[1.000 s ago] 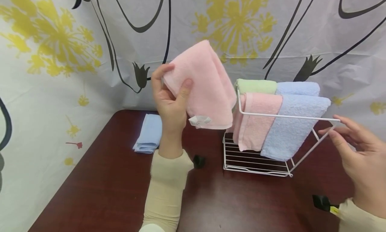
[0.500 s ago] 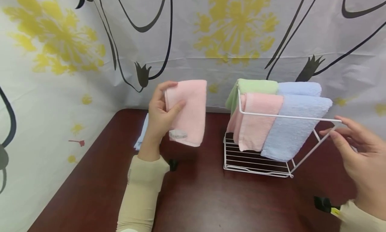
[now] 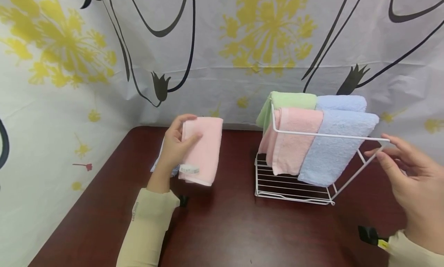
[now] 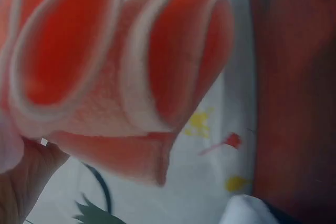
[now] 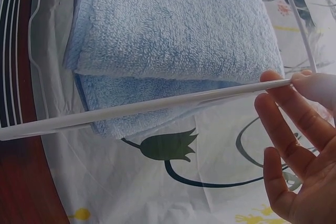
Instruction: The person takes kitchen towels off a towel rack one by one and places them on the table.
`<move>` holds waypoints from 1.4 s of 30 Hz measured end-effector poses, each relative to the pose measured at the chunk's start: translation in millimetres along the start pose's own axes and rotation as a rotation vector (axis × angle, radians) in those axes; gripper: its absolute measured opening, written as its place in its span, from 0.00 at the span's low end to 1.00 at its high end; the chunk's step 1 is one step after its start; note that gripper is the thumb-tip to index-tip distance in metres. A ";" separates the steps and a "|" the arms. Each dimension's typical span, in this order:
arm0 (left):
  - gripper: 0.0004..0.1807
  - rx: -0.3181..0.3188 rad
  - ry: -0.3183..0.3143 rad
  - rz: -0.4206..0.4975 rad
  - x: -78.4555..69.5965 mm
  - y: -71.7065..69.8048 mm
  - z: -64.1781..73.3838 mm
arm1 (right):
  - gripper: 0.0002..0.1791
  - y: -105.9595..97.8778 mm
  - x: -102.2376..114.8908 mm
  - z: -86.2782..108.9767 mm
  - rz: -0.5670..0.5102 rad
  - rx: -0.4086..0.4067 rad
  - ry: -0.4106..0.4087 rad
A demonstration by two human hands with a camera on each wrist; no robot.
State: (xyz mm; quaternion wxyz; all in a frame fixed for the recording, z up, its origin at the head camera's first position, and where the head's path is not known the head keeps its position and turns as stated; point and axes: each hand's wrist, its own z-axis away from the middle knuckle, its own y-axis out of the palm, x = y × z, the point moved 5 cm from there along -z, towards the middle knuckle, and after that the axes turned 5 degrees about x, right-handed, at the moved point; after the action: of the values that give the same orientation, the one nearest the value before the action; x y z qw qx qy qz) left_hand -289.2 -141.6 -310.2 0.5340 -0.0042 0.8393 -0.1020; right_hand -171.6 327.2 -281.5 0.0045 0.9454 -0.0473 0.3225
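Note:
In the head view my left hand (image 3: 175, 147) grips a folded pink towel (image 3: 204, 149) by its left edge, thumb across the front. A white label hangs near its lower corner. The left wrist view shows the layered folds of this towel (image 4: 94, 98) close up. Behind the left hand, a folded blue cloth (image 3: 157, 159) on the table is mostly hidden. My right hand (image 3: 412, 178) pinches the top right corner of a white wire rack (image 3: 295, 199). In the right wrist view, thumb and finger hold the rack's white bar (image 5: 157, 106), beside a blue towel (image 5: 173, 30).
Over the rack hang a green towel (image 3: 293, 100), a pink towel (image 3: 296, 140), a blue towel (image 3: 338, 147) and another blue towel (image 3: 341, 103) behind. The dark wooden table (image 3: 225, 232) meets a patterned curtain (image 3: 215, 47) at the back.
My left hand has carried the pink towel down and to the left, away from the rack, covering more of the blue cloth. The right hand keeps its hold on the rack's corner.

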 end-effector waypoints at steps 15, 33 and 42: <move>0.25 0.029 -0.235 -0.020 74.9 -11.9 -20.4 | 0.22 -1.1 -0.9 2.0 -0.120 -0.007 -0.007; 0.29 0.052 -0.291 -0.088 124.7 -17.2 -36.6 | 0.22 -0.5 1.8 2.7 -0.073 -0.002 0.011; 0.31 0.053 -0.296 -0.159 135.7 -16.3 -40.7 | 0.22 7.5 4.4 -2.9 -0.193 -0.007 -0.019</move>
State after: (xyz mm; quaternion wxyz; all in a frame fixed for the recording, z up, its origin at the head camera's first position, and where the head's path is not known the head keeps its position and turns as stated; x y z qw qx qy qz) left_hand -385.8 -166.6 -412.2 0.6418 -0.0715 0.7457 -0.1641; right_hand -170.6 319.4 -276.6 0.0385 0.9486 0.0429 0.3111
